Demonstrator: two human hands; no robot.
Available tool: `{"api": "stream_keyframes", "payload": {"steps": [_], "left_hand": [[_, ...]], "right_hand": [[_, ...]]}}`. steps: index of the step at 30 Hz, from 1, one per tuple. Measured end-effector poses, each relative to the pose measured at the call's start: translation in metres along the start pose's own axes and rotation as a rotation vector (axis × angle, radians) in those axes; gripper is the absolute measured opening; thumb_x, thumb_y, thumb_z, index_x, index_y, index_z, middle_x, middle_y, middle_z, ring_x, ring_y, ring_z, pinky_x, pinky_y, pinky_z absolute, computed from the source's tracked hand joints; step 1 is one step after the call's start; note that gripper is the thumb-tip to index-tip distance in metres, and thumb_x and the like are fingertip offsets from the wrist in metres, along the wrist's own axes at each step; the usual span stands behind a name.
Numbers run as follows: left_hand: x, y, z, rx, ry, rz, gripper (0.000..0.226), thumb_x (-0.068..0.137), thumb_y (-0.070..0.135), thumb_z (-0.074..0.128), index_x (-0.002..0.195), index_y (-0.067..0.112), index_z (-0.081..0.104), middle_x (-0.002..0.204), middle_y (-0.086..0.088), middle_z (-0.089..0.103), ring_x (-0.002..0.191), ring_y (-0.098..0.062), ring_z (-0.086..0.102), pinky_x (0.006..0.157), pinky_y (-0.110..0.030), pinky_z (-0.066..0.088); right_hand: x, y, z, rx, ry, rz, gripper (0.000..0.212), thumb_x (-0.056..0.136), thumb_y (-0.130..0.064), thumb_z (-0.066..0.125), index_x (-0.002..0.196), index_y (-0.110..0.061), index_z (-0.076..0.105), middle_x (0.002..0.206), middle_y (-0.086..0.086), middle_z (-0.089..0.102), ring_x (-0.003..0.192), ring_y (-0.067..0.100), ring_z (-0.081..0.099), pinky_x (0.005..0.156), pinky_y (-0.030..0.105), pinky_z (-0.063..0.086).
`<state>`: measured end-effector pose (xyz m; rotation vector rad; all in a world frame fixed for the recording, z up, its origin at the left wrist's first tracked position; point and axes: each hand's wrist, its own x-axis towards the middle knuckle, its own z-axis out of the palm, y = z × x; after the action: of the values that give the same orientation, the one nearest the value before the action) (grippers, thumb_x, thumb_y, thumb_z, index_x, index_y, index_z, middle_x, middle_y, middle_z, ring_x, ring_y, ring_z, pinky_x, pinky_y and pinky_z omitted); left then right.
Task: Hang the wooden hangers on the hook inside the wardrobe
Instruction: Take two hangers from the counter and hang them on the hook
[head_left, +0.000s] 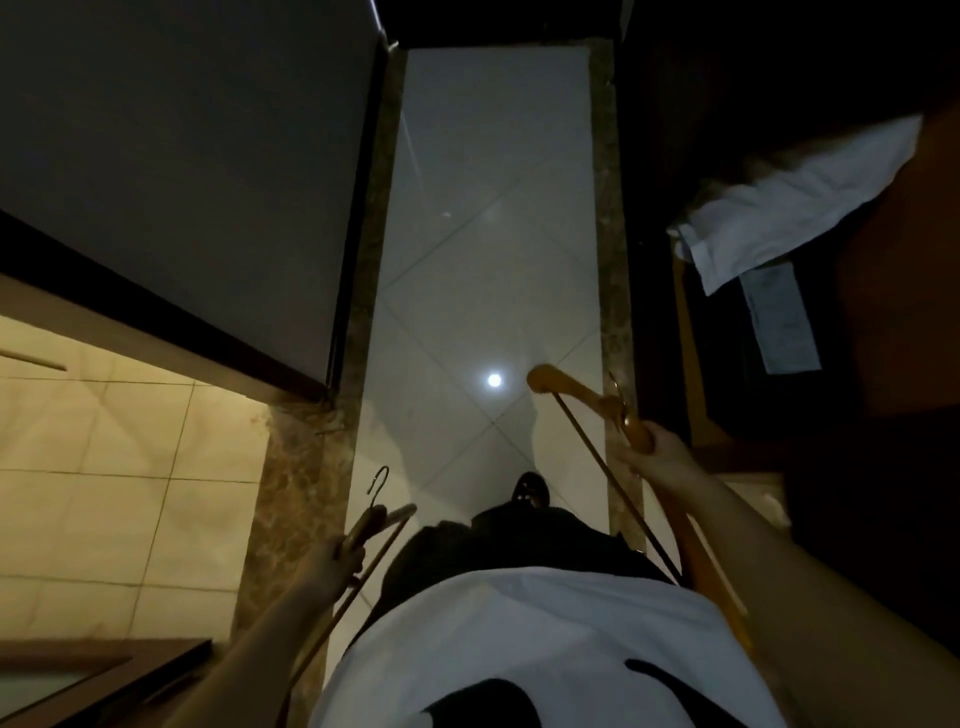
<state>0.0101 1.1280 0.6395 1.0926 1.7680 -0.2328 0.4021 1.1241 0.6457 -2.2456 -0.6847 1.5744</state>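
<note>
- At the far left I see a big dark grey door panel (182, 182), and below it a warm-lit beige tiled floor (104, 441).
- A mottled brown stone strip (291, 467) runs between that beige floor and the corridor.
- The left hand (332, 564) hangs low beside the hip. Its fingers are curled round the middle of a brown wooden hanger with a thin metal hook (395, 514). The hook points up and away from the body, and the hanger's thin bar slants down past the forearm.
- The glossy pale grey tiled floor (493, 208) fills the centre, with a round white light reflection (494, 380) on it.
- Straight below me are a black shoe (531, 488), dark trousers and a white shirt with black shapes (519, 649). I can read no writing on the shirt.
- The right hand (657, 457) is held out to the side, higher than the left. It grips one arm of a lighter, orange-brown wooden hanger (571, 387). The rounded end points toward the corridor, and the bar runs back down along the forearm.
- Both hangers are in the hands, over the floor.
- At the far right a crumpled white cloth (795, 202) lies on a dark surface. A pale rectangular sheet (782, 317) sits just beneath it, and any print on it is too blurred to read.
</note>
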Motion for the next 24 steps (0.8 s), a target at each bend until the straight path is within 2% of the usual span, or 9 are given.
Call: {"api": "stream_keyframes", "payload": {"steps": [2,5,7,9,13,18,20,22,24], "left_hand": [[0.008,0.026,-0.003,-0.044,0.006,0.011,0.014,0.097,0.011,0.042,0.096,0.003,0.053,0.075,-0.005,0.054,0.065,-0.014,0.052,0.054,-0.02,0.039],[0.021,0.063,-0.009,-0.063,0.02,0.069,0.017,0.096,0.012,0.044,0.082,0.011,0.054,0.074,-0.007,0.056,0.066,-0.017,0.054,0.06,-0.025,0.045],[0.035,0.089,-0.016,-0.077,0.026,0.1,0.014,0.095,0.011,0.045,0.086,0.012,0.055,0.075,-0.008,0.057,0.07,-0.022,0.056,0.068,-0.034,0.048],[0.05,0.118,-0.025,-0.085,0.028,0.128,0.009,0.095,0.009,0.045,0.094,0.009,0.054,0.076,-0.009,0.056,0.072,-0.023,0.055,0.069,-0.035,0.048],[0.094,0.186,-0.056,-0.044,0.002,0.211,0.009,0.094,0.006,0.045,0.097,0.007,0.054,0.086,-0.016,0.058,0.085,-0.033,0.058,0.082,-0.045,0.05],[0.16,0.278,-0.1,0.074,-0.056,0.313,0.01,0.094,0.011,0.048,0.094,0.012,0.058,0.089,-0.019,0.063,0.087,-0.034,0.062,0.085,-0.048,0.052],[0.178,0.314,-0.114,0.118,-0.085,0.361,0.01,0.094,0.012,0.048,0.099,0.011,0.057,0.091,-0.017,0.062,0.086,-0.029,0.062,0.084,-0.046,0.051],[0.194,0.348,-0.125,0.159,-0.109,0.406,0.01,0.094,0.012,0.048,0.101,0.011,0.056,0.091,-0.017,0.062,0.087,-0.03,0.062,0.082,-0.045,0.051],[0.21,0.375,-0.134,0.2,-0.15,0.434,0.009,0.094,0.012,0.048,0.1,0.012,0.055,0.09,-0.018,0.063,0.086,-0.032,0.062,0.073,-0.04,0.052]], "right_hand": [[0.016,-0.032,-0.017,0.016,0.012,-0.045,0.053,0.085,-0.021,0.063,0.135,-0.018,0.043,0.128,0.011,0.054,0.117,0.03,0.051,0.1,0.047,0.044],[0.037,-0.066,-0.039,0.048,0.031,-0.096,0.052,0.087,-0.018,0.061,0.135,-0.02,0.042,0.128,0.008,0.054,0.117,0.027,0.051,0.094,0.041,0.045],[0.05,-0.082,-0.051,0.058,0.041,-0.113,0.054,0.087,-0.021,0.061,0.137,-0.021,0.04,0.129,0.009,0.053,0.119,0.029,0.05,0.093,0.04,0.044],[0.063,-0.09,-0.059,0.064,0.043,-0.097,0.056,0.087,-0.021,0.061,0.139,-0.02,0.039,0.129,0.01,0.052,0.12,0.03,0.049,0.092,0.039,0.043],[0.083,-0.092,-0.069,0.125,0.035,0.009,0.055,0.087,-0.02,0.062,0.138,-0.016,0.041,0.129,0.013,0.053,0.118,0.031,0.051,0.098,0.044,0.045],[0.104,-0.087,-0.074,0.167,0.072,0.206,0.054,0.083,-0.017,0.067,0.131,-0.006,0.046,0.123,0.017,0.057,0.113,0.033,0.055,0.099,0.047,0.045],[0.108,-0.088,-0.074,0.191,0.112,0.28,0.054,0.082,-0.015,0.069,0.13,-0.004,0.047,0.121,0.018,0.058,0.11,0.032,0.056,0.099,0.048,0.045],[0.111,-0.096,-0.075,0.208,0.143,0.326,0.051,0.083,-0.014,0.067,0.129,-0.004,0.047,0.116,0.016,0.058,0.104,0.028,0.054,0.095,0.042,0.046],[0.116,-0.108,-0.079,0.239,0.18,0.348,0.048,0.084,-0.014,0.066,0.128,-0.004,0.049,0.109,0.012,0.058,0.099,0.026,0.053,0.091,0.042,0.046]]}}
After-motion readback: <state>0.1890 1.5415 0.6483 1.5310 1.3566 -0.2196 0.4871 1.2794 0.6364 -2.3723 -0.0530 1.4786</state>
